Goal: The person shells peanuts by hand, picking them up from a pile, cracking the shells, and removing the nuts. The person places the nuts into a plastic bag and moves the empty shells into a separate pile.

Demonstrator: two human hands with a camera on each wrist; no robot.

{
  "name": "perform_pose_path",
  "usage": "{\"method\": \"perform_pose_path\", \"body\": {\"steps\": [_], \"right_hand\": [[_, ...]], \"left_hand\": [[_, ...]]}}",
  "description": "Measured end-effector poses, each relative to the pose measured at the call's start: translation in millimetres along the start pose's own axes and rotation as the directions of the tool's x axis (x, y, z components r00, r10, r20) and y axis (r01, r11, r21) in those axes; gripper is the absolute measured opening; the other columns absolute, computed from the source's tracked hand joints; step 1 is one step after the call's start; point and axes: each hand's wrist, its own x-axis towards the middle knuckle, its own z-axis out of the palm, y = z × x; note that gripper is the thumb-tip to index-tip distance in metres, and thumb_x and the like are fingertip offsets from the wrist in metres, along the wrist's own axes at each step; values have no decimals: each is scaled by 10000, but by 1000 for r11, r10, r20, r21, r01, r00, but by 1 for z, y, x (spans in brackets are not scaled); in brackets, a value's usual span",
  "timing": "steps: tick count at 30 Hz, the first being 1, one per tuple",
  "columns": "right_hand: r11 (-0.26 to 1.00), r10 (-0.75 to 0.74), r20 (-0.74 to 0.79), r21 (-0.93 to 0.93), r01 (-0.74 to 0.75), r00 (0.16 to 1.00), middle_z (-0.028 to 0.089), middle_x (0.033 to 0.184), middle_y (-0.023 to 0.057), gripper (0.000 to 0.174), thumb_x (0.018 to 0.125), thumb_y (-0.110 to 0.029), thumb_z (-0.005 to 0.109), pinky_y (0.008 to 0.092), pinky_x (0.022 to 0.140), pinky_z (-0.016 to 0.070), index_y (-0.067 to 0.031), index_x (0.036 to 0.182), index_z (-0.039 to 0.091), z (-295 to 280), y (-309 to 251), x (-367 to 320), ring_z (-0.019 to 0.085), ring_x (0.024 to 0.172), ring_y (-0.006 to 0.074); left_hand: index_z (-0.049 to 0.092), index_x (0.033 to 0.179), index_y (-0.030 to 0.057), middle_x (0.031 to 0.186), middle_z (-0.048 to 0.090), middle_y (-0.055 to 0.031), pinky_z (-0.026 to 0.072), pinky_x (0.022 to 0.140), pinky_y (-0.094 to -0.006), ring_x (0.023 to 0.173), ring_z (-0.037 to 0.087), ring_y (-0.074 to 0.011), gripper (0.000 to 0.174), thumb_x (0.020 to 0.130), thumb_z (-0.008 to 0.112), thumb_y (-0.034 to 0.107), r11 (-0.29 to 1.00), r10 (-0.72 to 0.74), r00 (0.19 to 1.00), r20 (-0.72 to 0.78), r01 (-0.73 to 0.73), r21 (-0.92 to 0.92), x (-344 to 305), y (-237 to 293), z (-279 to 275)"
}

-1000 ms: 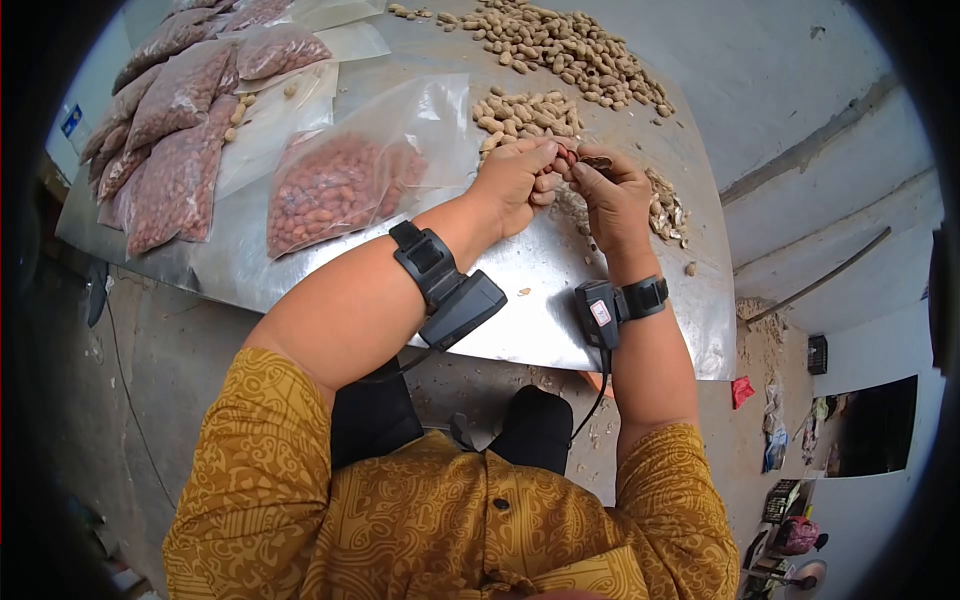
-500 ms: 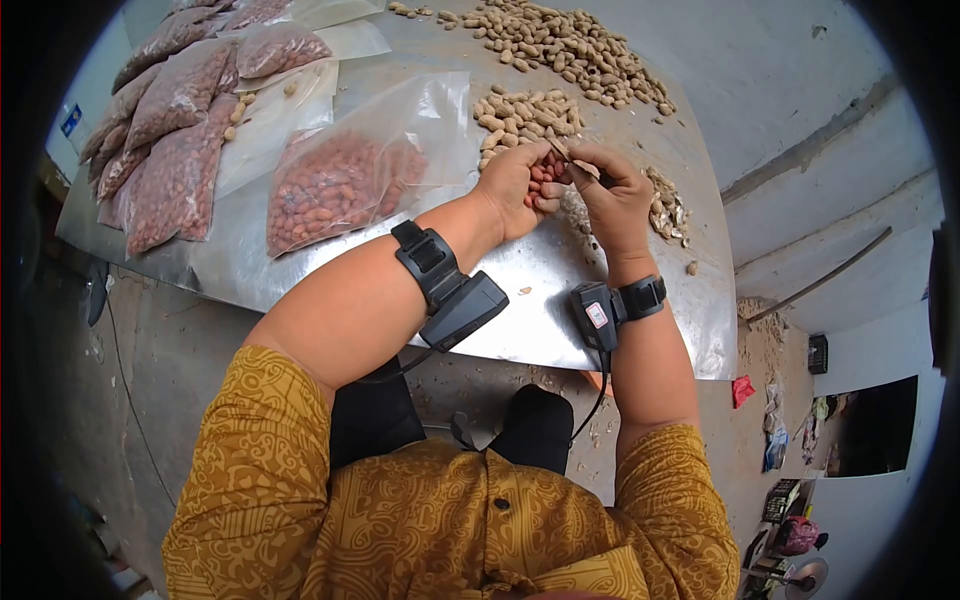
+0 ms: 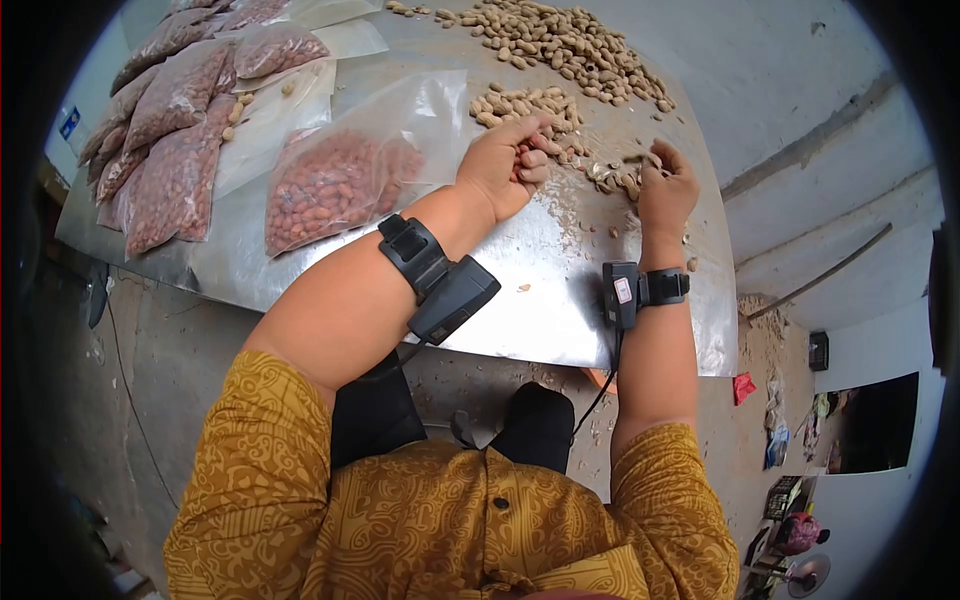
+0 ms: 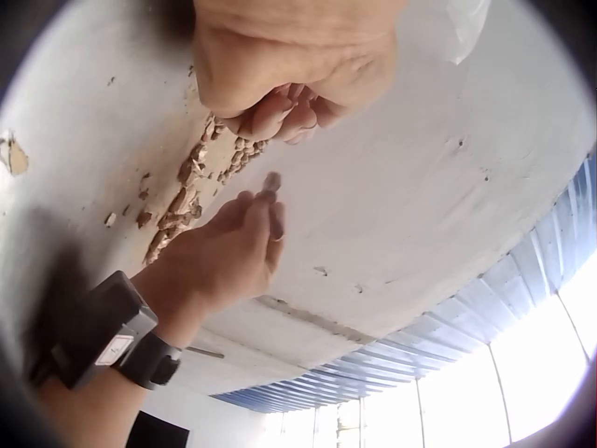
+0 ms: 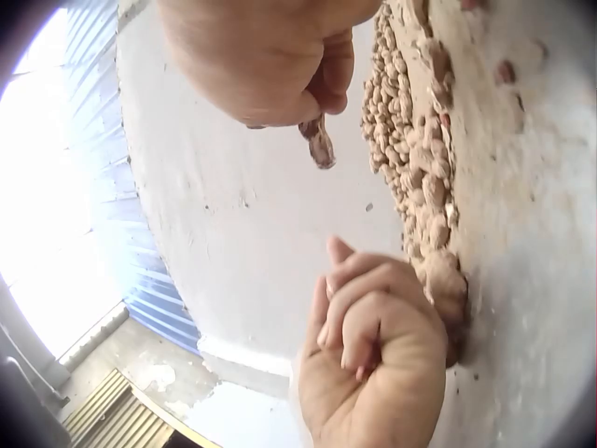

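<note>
My left hand (image 3: 495, 172) is curled round several red peanut kernels (image 3: 521, 158), which show between its fingers beside the near pile of unshelled peanuts (image 3: 520, 103). A bit of red also shows in the left palm in the right wrist view. To the right, my right hand (image 3: 668, 192) is raised near the scattered empty shells (image 3: 612, 180). It pinches a brown peanut shell (image 5: 320, 145) between thumb and fingers, and the shell's end sticks out past the fingertips. The two hands are apart.
A clear plastic bag (image 3: 335, 195) of red kernels lies left of my left hand. Filled bags (image 3: 180, 110) are stacked at the far left. A larger heap of unshelled peanuts (image 3: 570, 52) lies at the back. The metal table (image 3: 480, 300) ends just before my lap.
My hands were together at a peanut and have parted. The right hand has moved right with the shell, toward the empty shells; the left has drawn slightly left, still holding kernels.
</note>
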Motion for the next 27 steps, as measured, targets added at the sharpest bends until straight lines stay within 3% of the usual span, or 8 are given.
{"method": "perform_pose_path", "body": {"steps": [3,6,9,13,16,22,25,27], "right_hand": [[926,-271,26,-265,268,962,637,944,157,265,712,-78,599,365,834,446,-43,971,638,-2,-1,1,597,891,281],[946,-276,206,-115,303,939,617,997,168,289,716,-85,588,374,885,412,-60,1001,627,7,-22,-9,552,985,309],[970,-211,444,-16,244,871,619,998,159,288,722,-92,578,366,879,418,-61,1005,625,23,-31,-13,549,986,324],[897,-323,504,-108,429,801,626,946,158,235,740,-53,521,380,815,447,-45,946,633,43,-29,-6,573,901,330],[916,-158,660,-179,359,734,627,883,157,205,730,-26,499,387,779,457,-48,872,646,47,-37,0,576,858,333],[889,-305,552,-129,440,776,623,850,160,165,708,-46,541,380,741,467,-59,827,654,56,-20,3,579,824,340],[956,-200,481,-97,278,854,640,807,135,130,729,-79,589,335,684,484,-33,833,652,42,-34,1,616,741,268],[998,0,474,54,-29,880,642,772,103,122,744,-95,617,290,650,486,-7,824,646,27,-55,-3,615,692,198]], "left_hand": [[532,982,0,673,448,5,260,406,-171,509,370,-59,190,843,565,126,997,26,1000,11,-26,-68,0,8,-1],[541,932,0,689,462,-7,269,407,-175,523,388,-68,164,840,570,134,994,54,998,33,-50,-96,2,10,-4],[545,891,9,708,475,-16,275,407,-178,533,401,-75,145,842,569,143,994,84,996,10,-83,-78,1,12,-2],[546,872,22,725,484,-21,279,407,-180,531,403,-75,136,843,571,152,995,72,997,33,-69,-76,5,9,-7],[546,869,28,725,482,-19,279,405,-179,524,399,-69,132,842,575,154,996,58,997,48,-54,-69,7,7,-10],[547,874,35,717,477,-10,271,402,-173,507,386,-60,125,837,582,149,996,87,996,19,-87,-17,6,5,-9],[554,884,35,713,481,-5,278,408,-171,511,391,-56,108,838,576,130,993,105,994,18,-106,55,4,4,-9],[562,901,30,717,490,-1,287,415,-170,519,400,-53,100,838,573,107,985,116,993,6,-115,131,1,1,-7]]}}
